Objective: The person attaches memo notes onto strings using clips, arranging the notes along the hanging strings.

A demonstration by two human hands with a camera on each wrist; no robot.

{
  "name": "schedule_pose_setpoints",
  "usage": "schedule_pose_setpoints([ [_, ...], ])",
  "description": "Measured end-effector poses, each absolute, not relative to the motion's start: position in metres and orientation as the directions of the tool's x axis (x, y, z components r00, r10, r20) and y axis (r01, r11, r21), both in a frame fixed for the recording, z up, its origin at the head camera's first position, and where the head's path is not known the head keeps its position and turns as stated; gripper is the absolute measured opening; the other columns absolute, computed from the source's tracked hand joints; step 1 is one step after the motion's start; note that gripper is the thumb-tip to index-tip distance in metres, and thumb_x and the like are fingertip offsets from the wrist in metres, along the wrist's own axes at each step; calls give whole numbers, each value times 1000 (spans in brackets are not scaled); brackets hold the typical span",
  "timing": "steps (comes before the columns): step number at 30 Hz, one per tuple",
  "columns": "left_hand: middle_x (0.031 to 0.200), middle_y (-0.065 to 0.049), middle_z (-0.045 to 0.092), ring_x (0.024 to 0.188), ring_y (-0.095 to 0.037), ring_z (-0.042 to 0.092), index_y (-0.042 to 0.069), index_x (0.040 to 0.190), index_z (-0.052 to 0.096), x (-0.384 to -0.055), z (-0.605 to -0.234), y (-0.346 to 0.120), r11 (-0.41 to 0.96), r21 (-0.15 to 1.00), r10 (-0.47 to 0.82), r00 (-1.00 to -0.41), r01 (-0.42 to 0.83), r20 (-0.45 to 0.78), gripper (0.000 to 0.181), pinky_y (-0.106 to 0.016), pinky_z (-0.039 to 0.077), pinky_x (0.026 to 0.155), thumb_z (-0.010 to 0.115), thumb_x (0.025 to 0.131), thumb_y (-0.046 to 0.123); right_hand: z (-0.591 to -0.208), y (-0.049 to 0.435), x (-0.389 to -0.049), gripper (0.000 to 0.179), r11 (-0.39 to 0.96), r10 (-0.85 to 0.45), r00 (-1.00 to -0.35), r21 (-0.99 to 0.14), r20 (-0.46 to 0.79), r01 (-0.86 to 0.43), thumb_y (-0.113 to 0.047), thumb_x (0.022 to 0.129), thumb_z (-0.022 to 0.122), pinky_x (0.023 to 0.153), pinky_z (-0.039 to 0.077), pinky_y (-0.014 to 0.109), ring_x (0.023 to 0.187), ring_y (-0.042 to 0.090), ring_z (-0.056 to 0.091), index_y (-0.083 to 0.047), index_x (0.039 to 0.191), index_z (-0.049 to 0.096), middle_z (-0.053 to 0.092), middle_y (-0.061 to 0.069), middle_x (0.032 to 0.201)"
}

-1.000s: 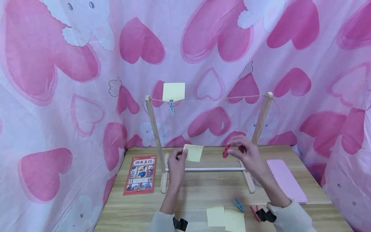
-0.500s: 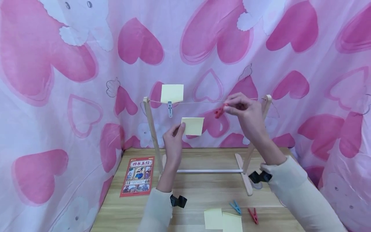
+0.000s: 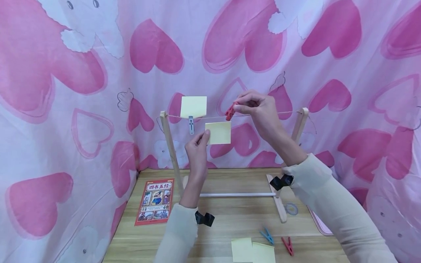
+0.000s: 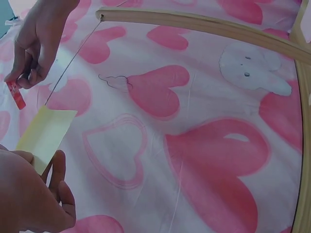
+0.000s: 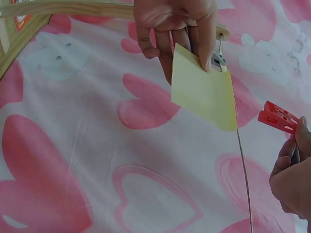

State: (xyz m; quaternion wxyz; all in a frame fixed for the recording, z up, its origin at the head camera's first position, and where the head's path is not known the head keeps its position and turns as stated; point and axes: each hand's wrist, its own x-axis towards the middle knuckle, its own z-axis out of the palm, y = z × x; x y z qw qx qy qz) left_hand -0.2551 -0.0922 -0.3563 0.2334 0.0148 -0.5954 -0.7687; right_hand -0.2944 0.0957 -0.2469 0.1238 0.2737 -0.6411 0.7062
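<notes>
My left hand (image 3: 197,149) pinches a yellow sticky note (image 3: 219,133) by its left edge, just under the string (image 3: 213,117) in the head view. Above and to the right of the note, my right hand (image 3: 260,111) pinches a red clothespin (image 3: 231,111) between thumb and fingers. The clothespin and note are apart, as the right wrist view shows with the red clothespin (image 5: 278,116) beside the sticky note (image 5: 201,90). Left of them, a light blue clothespin (image 3: 191,125) clips another sticky note (image 3: 193,106) to the string, the paper standing above it.
Two wooden posts (image 3: 171,146) hold the string, joined low by a white rod (image 3: 236,194). On the table lie a red book (image 3: 154,201), a blue clothespin (image 3: 267,236), a red clothespin (image 3: 287,246), sticky notes (image 3: 241,250), a tape roll (image 3: 291,208) and a pink case (image 3: 320,222).
Both hands have risen from low over the table to the string's height, carrying the sticky note and the red clothespin. The right hand has also moved left, closer to the note.
</notes>
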Motion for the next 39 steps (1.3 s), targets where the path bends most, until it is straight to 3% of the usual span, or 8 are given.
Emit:
schedule_pose_setpoints([
  [8, 99, 0, 70, 101, -15, 57, 0, 121, 81, -262, -350, -90, -222, 920, -387, -895, 323, 221, 29, -34, 48, 96, 70, 109, 23, -245, 85, -303, 7, -70, -192, -815, -836, 547, -544, 4, 95, 81, 85, 62, 25, 93, 18, 70, -2, 97, 85, 72, 1, 100],
  [15, 96, 2, 70, 96, -15, 58, 0, 121, 82, -265, -350, -85, -223, 920, -388, -896, 321, 218, 27, -33, 51, 93, 71, 109, 22, -249, 73, -311, 9, -42, -242, -795, -825, 556, -564, 6, 93, 82, 79, 61, 24, 87, 20, 68, 11, 100, 79, 72, -2, 93],
  [20, 87, 3, 63, 92, -14, 55, -2, 117, 82, -267, -347, -83, -226, 912, -392, -889, 343, 237, 28, -28, 47, 87, 69, 110, 23, -249, 72, -313, 11, -12, -241, -803, -829, 545, -559, 4, 94, 82, 82, 60, 25, 89, 21, 67, 10, 102, 80, 73, -1, 94],
  [29, 108, -4, 75, 102, -17, 58, 3, 128, 80, -268, -347, -87, -229, 922, -386, -899, 311, 208, 31, -32, 48, 92, 69, 111, 26, -249, 64, -318, 9, 109, -278, -799, -809, 533, -578, 3, 93, 83, 75, 48, 25, 86, 21, 60, 7, 101, 82, 73, 1, 96],
  [39, 105, -3, 73, 100, -16, 58, 2, 128, 79, -269, -349, -89, -232, 927, -393, -900, 296, 189, 31, -30, 48, 92, 69, 110, 25, -250, 67, -314, 20, 216, -296, -823, -805, 486, -553, -4, 95, 84, 80, 50, 26, 91, 20, 62, 1, 114, 82, 75, 9, 109],
])
